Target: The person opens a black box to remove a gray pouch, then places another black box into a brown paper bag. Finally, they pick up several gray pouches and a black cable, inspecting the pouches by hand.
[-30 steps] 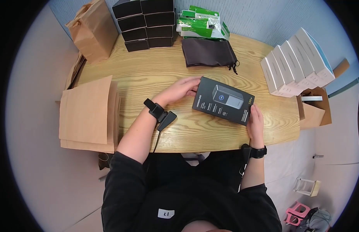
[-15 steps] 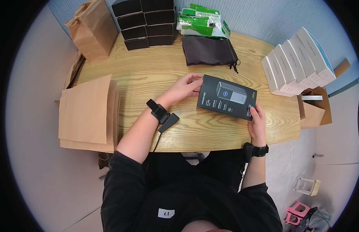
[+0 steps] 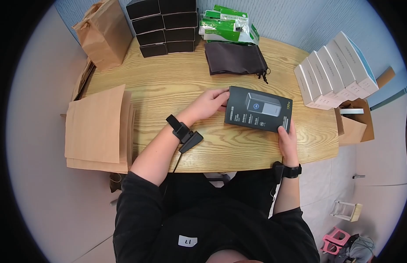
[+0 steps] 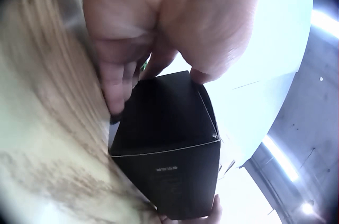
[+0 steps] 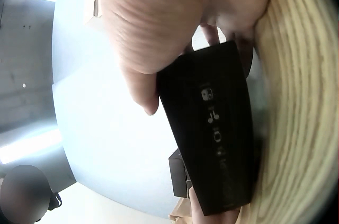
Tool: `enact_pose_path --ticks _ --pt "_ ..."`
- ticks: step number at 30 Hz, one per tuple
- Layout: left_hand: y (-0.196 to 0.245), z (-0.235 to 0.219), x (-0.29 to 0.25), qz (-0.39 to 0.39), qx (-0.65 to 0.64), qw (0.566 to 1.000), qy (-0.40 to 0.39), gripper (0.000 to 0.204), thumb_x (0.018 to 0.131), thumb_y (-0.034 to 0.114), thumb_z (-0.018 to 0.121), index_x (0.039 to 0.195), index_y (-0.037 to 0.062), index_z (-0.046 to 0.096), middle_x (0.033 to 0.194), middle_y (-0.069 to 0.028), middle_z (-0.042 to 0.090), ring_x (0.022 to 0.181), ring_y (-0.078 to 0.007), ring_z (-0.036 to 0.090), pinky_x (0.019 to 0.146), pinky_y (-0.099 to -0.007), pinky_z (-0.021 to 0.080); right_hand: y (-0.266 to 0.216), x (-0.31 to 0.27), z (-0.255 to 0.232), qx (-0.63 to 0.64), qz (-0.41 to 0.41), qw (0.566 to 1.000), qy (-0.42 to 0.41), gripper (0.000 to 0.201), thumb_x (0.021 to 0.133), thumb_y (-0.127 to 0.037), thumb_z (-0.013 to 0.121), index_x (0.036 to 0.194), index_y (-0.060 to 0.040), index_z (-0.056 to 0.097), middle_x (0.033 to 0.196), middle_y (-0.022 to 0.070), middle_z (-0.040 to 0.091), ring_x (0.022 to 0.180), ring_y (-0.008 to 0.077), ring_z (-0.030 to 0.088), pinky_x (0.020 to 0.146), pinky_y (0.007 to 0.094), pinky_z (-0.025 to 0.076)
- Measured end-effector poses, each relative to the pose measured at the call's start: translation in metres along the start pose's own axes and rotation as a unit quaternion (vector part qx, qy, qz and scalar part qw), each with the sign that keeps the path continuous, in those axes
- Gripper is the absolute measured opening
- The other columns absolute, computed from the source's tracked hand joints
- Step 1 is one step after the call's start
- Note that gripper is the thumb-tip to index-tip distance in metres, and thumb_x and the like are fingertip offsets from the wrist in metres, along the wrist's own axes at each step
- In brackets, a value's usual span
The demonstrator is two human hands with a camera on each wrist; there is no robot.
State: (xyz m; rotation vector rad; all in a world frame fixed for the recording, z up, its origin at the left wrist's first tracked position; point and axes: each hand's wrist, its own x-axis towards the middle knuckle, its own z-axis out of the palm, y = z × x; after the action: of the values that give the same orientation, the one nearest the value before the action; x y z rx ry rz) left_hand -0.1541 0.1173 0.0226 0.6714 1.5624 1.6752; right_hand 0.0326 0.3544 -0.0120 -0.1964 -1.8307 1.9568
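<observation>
A dark grey printed box (image 3: 258,109), marked 130W and picturing a power bank, is held between both hands above the wooden table. At its left end, the left hand (image 3: 210,104) grips the far corner; in the left wrist view its fingers and thumb bracket the box's black end (image 4: 164,113). My right hand (image 3: 288,142) holds the near right corner, thumb up by the printed face. In the right wrist view the right hand (image 5: 169,17) wraps one end of the box, and a narrow side with small white icons (image 5: 214,121) faces the camera.
A dark drawstring pouch (image 3: 234,59) lies beyond the box, before green-and-white packets (image 3: 225,26). Black boxes (image 3: 164,30) are stacked at the back. White boxes (image 3: 335,74) stand in a row at right. Brown paper bags (image 3: 96,127) lie at left; another bag (image 3: 105,37) stands behind.
The box has shifted slightly right and turned, its right end swinging away from the body so that it lies more level. The right thumb has slid along the near edge toward the left.
</observation>
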Motion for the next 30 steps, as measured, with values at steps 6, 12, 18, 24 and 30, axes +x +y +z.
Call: enact_pose_path --ticks 6,12,18,24,30 --pt "-0.003 0.006 0.001 0.019 -0.029 0.999 -0.008 0.059 0.092 0.026 0.057 0.137 -0.0029 0.034 0.114 -0.0106 0.058 0.104 -0.0163 0.056 0.088 -0.0288 0.047 -0.002 0.004 0.004 0.014 0.018 0.998 0.061 0.05 0.082 -0.007 0.067 0.126 -0.0007 0.045 0.116 0.0045 0.053 0.105 0.0115 0.049 0.092 0.0265 0.039" --pt "-0.001 0.008 0.0 0.04 0.019 0.999 0.014 0.076 0.082 0.02 0.071 0.141 0.0008 0.028 0.118 -0.0103 0.055 0.107 -0.0159 0.053 0.09 -0.0285 0.045 -0.008 0.002 0.002 0.087 0.064 0.994 0.022 0.042 0.082 -0.001 0.064 0.121 -0.0003 0.05 0.11 0.0038 0.057 0.098 0.0107 0.052 0.09 0.0257 0.041" --pt "0.007 0.007 -0.003 0.025 0.001 1.0 0.007 0.078 0.075 0.015 0.077 0.138 0.0058 0.032 0.117 -0.0087 0.054 0.111 -0.0148 0.05 0.094 -0.0292 0.042 -0.002 0.001 -0.007 0.12 0.053 0.991 -0.004 0.036 0.082 0.004 0.061 0.117 0.0002 0.054 0.11 0.0031 0.059 0.098 0.0118 0.055 0.088 0.0251 0.042" --pt "0.01 -0.012 -0.001 0.133 0.191 0.972 0.035 0.076 0.066 0.009 0.082 0.129 0.0053 0.04 0.121 -0.0083 0.053 0.117 -0.0191 0.048 0.101 -0.0327 0.038 0.003 0.006 -0.017 -0.143 -0.071 0.987 0.024 0.035 0.079 0.008 0.059 0.113 0.0002 0.059 0.136 0.0077 0.043 0.124 0.0196 0.041 0.102 0.031 0.031" --pt "0.012 -0.007 -0.002 0.139 0.149 0.979 0.01 0.076 0.065 0.008 0.082 0.129 0.0061 0.041 0.124 -0.0089 0.051 0.12 -0.0206 0.046 0.105 -0.0348 0.034 0.012 0.005 -0.032 0.065 -0.01 0.998 -0.009 0.038 0.084 0.001 0.054 0.122 0.0038 0.053 0.143 0.0109 0.035 0.134 0.0222 0.029 0.109 0.034 0.021"
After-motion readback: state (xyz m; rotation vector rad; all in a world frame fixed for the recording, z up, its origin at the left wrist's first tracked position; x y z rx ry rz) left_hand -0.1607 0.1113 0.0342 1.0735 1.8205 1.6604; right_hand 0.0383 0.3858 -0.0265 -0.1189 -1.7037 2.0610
